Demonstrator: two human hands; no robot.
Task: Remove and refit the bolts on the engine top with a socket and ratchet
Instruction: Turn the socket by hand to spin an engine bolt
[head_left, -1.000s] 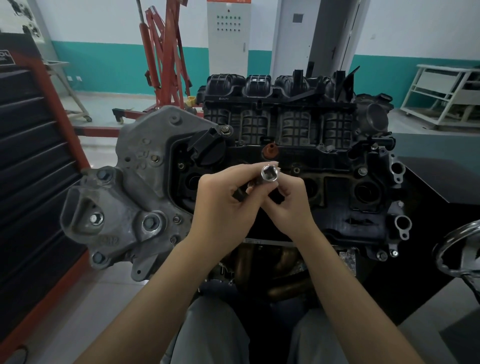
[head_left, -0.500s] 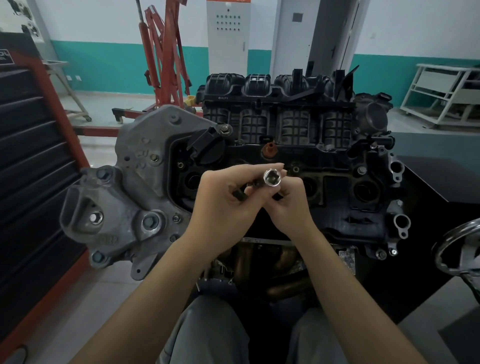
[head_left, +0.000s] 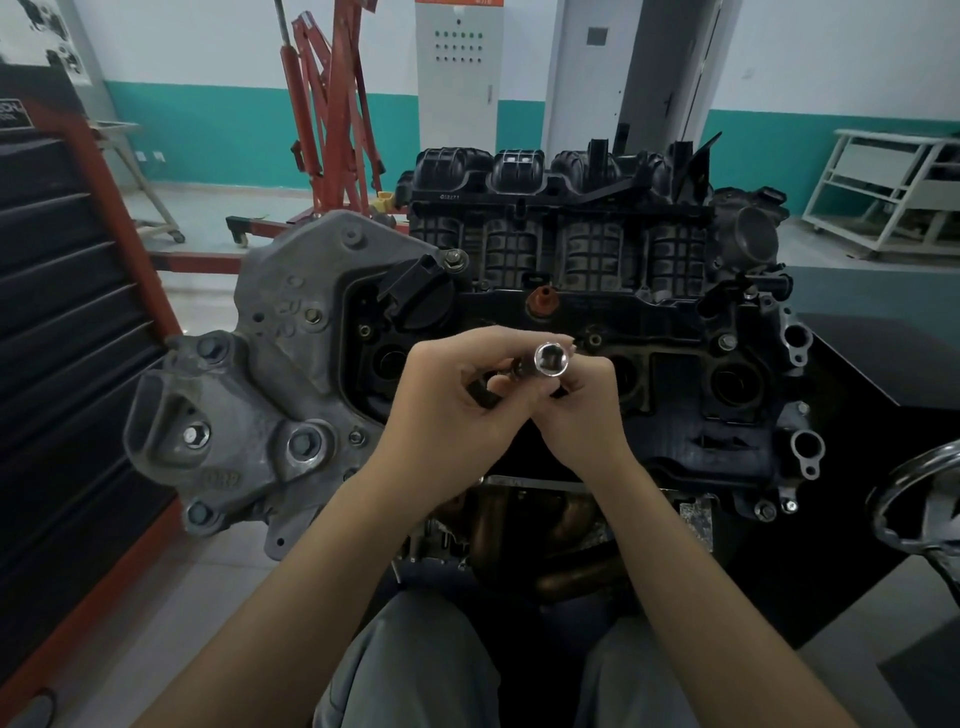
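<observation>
Dim, even light; wide-angle edge distortion.

I make out small white code "O12271" or similar, digits uncertain, on the black intake manifold (head_left: 519, 208), raised cast characters on the grey engine bracket (head_left: 291, 332), too worn to read, partial white lettering on the black tool cabinet (head_left: 13, 117), cut off by the frame edge

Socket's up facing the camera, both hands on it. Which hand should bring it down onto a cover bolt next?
Left, probably: the left hand grips the dark tool body behind the socket, while the right hand only pinches near it.
</observation>
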